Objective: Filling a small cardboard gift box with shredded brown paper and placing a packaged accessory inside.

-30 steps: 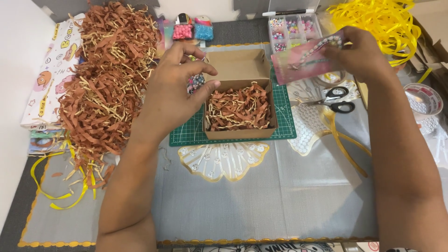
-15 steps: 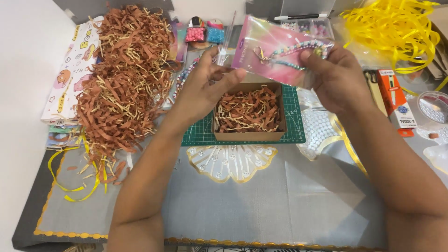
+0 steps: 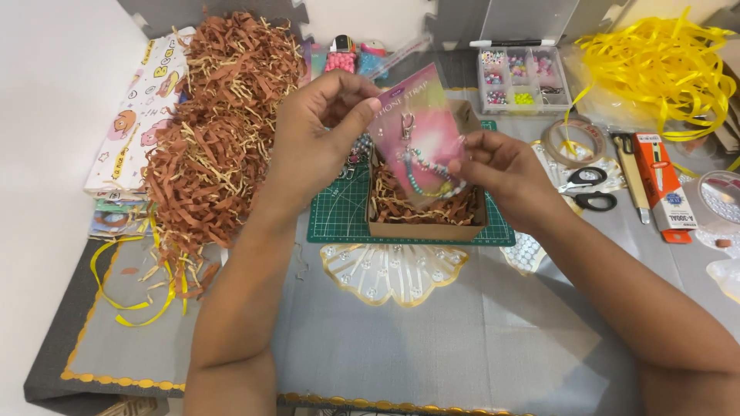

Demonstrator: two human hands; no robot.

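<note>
Cardboard box (image 3: 426, 223) of brown paper shred (image 3: 401, 206)

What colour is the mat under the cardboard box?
Green with a pale grid, seen in the head view: the cutting mat under the cardboard box.

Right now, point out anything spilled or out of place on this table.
Brown paper shred is heaped loose on the table's left, strands straying to the edge among yellow ribbon. More yellow ribbon lies tangled top right. Nothing looks damaged.
</note>
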